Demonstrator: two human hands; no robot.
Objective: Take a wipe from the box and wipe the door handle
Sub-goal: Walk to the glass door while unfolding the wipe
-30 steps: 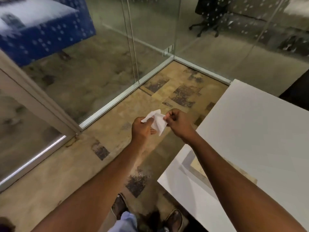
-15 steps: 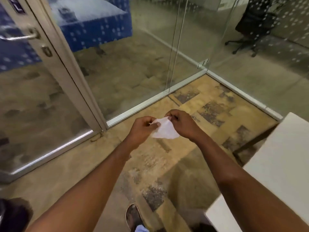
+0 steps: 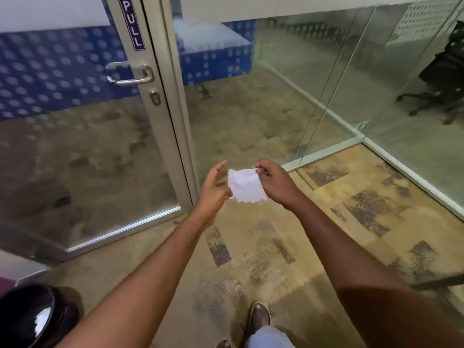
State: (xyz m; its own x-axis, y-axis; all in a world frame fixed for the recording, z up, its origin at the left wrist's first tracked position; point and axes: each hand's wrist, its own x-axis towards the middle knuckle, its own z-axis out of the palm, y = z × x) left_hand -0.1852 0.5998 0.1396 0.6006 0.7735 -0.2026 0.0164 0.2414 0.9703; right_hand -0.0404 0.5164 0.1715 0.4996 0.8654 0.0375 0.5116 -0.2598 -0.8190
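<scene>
A small white wipe [image 3: 247,185] hangs in front of me at waist height. My right hand [image 3: 275,183] pinches its upper right corner between thumb and fingers. My left hand [image 3: 213,190] is beside the wipe with its fingers spread; the wipe's left edge rests against its fingertips. The silver lever door handle [image 3: 129,76] sits on the metal-framed glass door [image 3: 160,114], up and to the left of both hands, well apart from them. A keyhole [image 3: 155,97] is just below it and a "PULL" label [image 3: 132,23] above. The wipe box is out of view.
Glass partition walls [image 3: 326,96] run from the door to a corner on the right. A black bin [image 3: 27,320] stands at the lower left. An office chair [image 3: 442,79] is behind the glass. My shoes [image 3: 259,318] are on the patterned floor.
The view has swung left and up from the white table to the door, bringing the handle into sight. The wipe has spread out flatter. My left hand's fingers have opened off it.
</scene>
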